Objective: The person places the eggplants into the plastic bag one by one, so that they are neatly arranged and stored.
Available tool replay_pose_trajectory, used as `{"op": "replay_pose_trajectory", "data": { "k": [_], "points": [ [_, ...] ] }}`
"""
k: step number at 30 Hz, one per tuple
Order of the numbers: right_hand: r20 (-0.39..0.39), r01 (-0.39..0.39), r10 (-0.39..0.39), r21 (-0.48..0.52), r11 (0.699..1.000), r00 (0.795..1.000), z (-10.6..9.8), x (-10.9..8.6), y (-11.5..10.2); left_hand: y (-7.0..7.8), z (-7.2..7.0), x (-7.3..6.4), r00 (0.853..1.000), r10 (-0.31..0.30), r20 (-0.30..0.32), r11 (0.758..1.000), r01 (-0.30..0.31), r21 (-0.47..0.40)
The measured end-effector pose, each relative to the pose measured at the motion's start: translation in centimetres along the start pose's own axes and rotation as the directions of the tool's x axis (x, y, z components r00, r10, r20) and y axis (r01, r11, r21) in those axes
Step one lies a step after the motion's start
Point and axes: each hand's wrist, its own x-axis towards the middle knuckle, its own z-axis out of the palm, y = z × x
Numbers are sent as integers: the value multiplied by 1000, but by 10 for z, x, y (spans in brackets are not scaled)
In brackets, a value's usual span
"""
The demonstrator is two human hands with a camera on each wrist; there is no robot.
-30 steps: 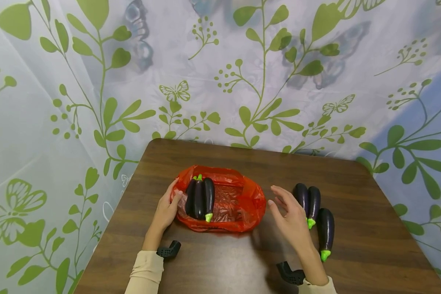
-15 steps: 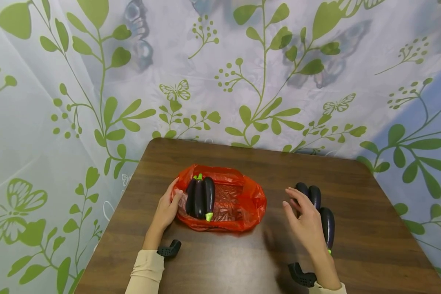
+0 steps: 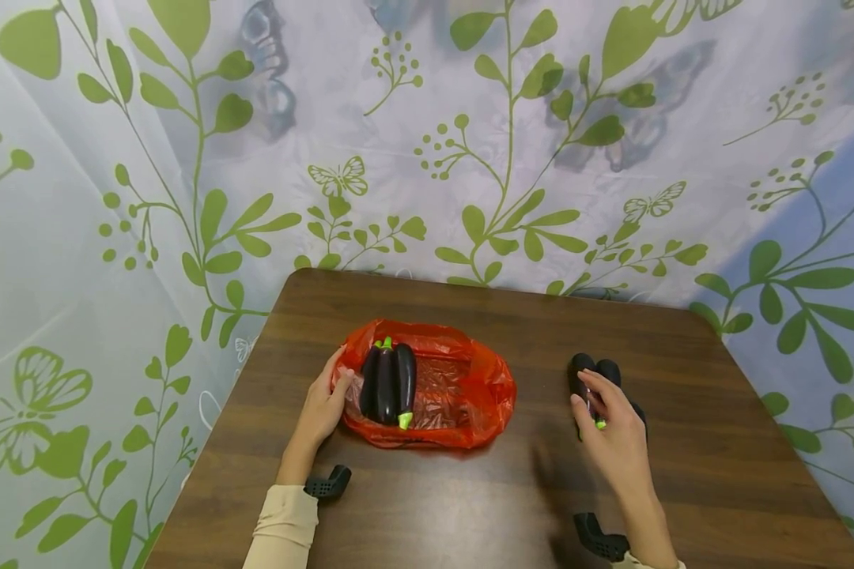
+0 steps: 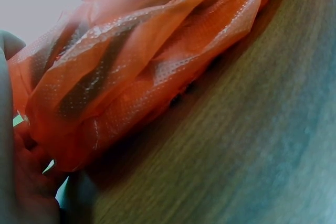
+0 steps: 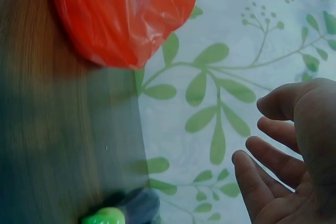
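Observation:
A red plastic bag lies with its mouth spread wide, three dark purple eggplants side by side at its left end. My left hand holds the bag's left rim, thumb over the edge and fingers outside; the left wrist view shows the crinkled bag wall close up. Over on the right, my right hand hovers above more eggplants, its fingers spread and relaxed with nothing in them. That hand covers most of these eggplants. In the right wrist view an eggplant's green cap shows below the fingers.
The brown wooden table has rounded back corners and ends at a leaf-patterned cloth backdrop. Black camera mounts sit at both wrists. Bare tabletop lies between the bag and the right-hand eggplants.
My right hand has moved right, away from the bag, to above the loose eggplants, hiding more of them. The left hand and the bag have stayed in place.

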Motion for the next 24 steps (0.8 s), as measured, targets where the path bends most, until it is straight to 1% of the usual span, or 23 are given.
{"op": "replay_pose_trajectory", "data": {
  "k": [9, 13, 20, 24],
  "points": [
    [-41, -107, 107, -4, 994, 993, -7, -8, 16, -2, 1, 0, 1000, 12, -11, 1000, -12, -3],
    [-48, -155, 153, -28, 988, 987, -8, -11, 25, -1, 1, 0, 1000, 14, -9, 1000, -14, -4],
    [-70, -201, 200, -4, 980, 977, -11, -14, 38, -1, 1, 1, 1000, 3, -9, 1000, -3, -6],
    [-73, -244, 242, -31, 969, 968, -14, -15, 46, -2, 1, 1, 1000, -1, -13, 1000, 1, 0]
  ]
}}
